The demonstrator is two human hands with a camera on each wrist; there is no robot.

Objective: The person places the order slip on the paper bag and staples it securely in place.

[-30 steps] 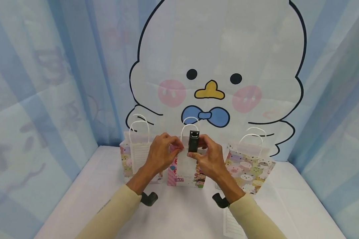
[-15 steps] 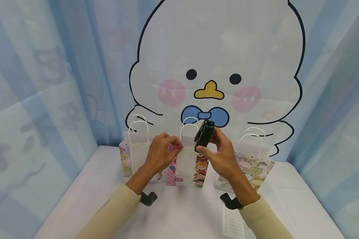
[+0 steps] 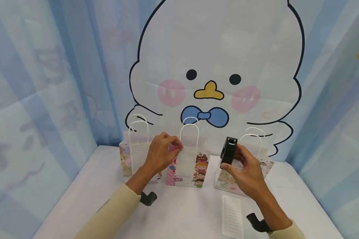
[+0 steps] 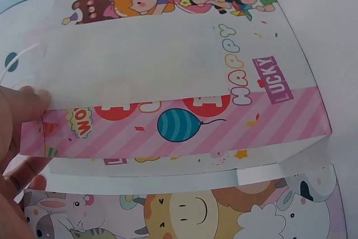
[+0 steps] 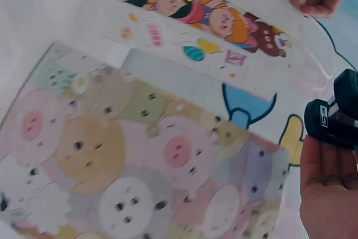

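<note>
My left hand (image 3: 163, 152) pinches the top edge of the middle paper gift bag (image 3: 201, 171) at its left corner, together with a white paper slip (image 3: 186, 162) lying flat against the bag's front. In the left wrist view the slip (image 4: 134, 65) covers much of the cartoon print, above a pink striped band with a balloon. My right hand (image 3: 248, 172) grips a black stapler (image 3: 229, 152), held up in front of the right gift bag (image 3: 227, 181). The right wrist view shows the stapler (image 5: 335, 118) at its right edge, over the fingers.
A left gift bag (image 3: 125, 162) has a lined white slip (image 3: 139, 156) on its front. Another lined slip (image 3: 232, 215) lies on the white table (image 3: 179, 212) near the front right. Behind the bags hangs a cartoon curtain (image 3: 209, 43).
My right hand has carried the stapler from the middle bag's top edge to the right and lower, in front of the right bag. The left hand has stayed on the middle bag.
</note>
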